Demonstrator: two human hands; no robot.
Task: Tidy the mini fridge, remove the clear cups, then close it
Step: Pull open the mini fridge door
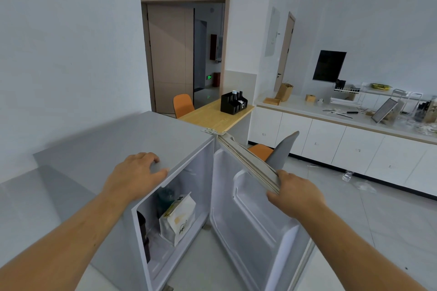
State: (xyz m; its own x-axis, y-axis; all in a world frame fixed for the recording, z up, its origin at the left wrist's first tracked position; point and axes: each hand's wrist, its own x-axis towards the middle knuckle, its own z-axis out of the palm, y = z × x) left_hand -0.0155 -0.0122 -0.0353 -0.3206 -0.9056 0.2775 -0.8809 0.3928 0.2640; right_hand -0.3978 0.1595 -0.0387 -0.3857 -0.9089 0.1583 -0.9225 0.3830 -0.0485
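Right hand (295,192) grip on fridge door (250,215), possibly clasped

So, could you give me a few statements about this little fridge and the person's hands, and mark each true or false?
1. The mini fridge door is shut. False: it stands open.
2. The right hand grips the top edge of the door. True.
3. The left hand is reaching inside. False: it rests on the fridge's top, at the front edge.
4. A white paper bag stands inside. True.
5. The door's inner shelves are packed with bottles. False: the inner side that shows looks bare.
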